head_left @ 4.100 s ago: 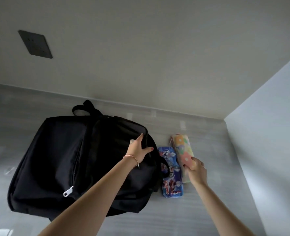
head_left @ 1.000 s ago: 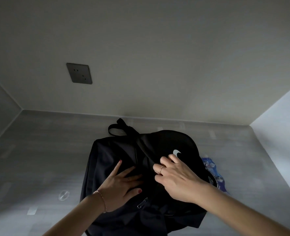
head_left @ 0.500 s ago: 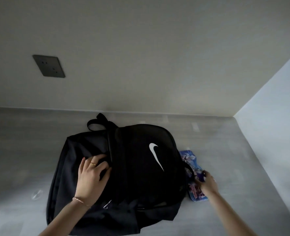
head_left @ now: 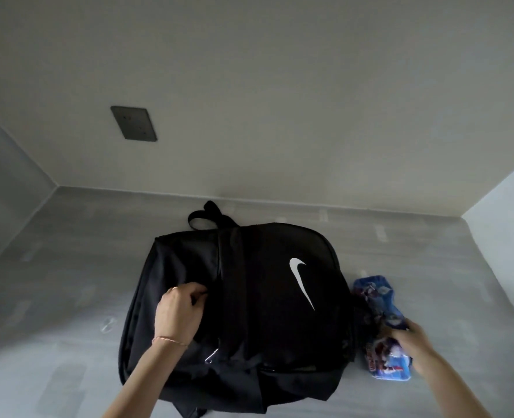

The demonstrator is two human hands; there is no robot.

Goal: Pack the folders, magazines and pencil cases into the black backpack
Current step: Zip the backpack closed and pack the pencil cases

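A pale grey tabletop (head_left: 68, 267) runs into a corner of plain off-white walls, with a dark square wall plate (head_left: 133, 123) above and left of the black fabric backpack (head_left: 249, 297). The backpack lies flat with its white swoosh logo facing up and its carry loop toward the wall. The left hand (head_left: 178, 312) rests on the backpack's left half, its fingers curled into a pinch of fabric at the zip line. Just right of the backpack, touching its side, the right hand (head_left: 412, 336) grips a blue cartoon-printed pencil case (head_left: 382, 324). No folders, magazines or other cases show outside the backpack. To do this step well, I judge the left hand should lift the zip edge to gape the opening wide, while the right swings the case over the backpack and slides it in lengthwise, so it does not snag the zip teeth.
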